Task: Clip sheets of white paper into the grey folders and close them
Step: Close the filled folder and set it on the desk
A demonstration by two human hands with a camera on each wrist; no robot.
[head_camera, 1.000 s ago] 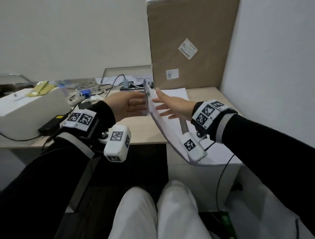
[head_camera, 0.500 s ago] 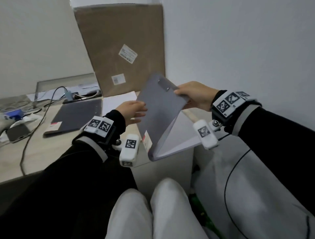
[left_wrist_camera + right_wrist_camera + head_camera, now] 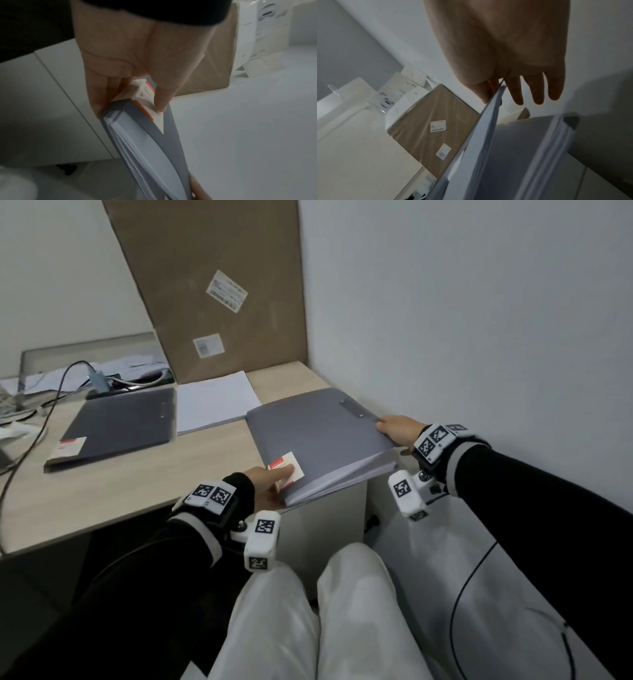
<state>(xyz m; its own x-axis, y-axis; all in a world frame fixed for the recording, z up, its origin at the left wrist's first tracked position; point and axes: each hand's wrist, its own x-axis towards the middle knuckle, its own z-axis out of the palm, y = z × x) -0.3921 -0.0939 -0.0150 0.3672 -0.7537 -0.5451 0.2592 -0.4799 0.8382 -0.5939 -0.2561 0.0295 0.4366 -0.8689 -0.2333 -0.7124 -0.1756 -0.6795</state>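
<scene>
A grey folder (image 3: 318, 433) with white sheets (image 3: 342, 477) inside lies almost flat over the right end of the desk (image 3: 113, 494), its cover nearly down. My left hand (image 3: 277, 477) pinches its near-left corner, thumb on the red-and-white label (image 3: 147, 94). My right hand (image 3: 390, 431) grips the far-right corner beside the metal clip (image 3: 352, 408), thumb on the cover and fingers (image 3: 537, 92) under it. The paper edges (image 3: 137, 142) show in the left wrist view. A second grey folder (image 3: 120, 422) lies shut on the desk to the left, next to a stack of white paper (image 3: 212, 402).
A large brown cardboard box (image 3: 212, 285) leans against the wall behind the paper. Cables (image 3: 51, 392) and small devices clutter the desk's left part. A white wall (image 3: 479, 320) stands close on the right. My knees (image 3: 308, 611) are below the desk edge.
The folder, held up on edge and partly open before, has come down flat over the desk's right end with its cover almost closed. Both hands still hold it.
</scene>
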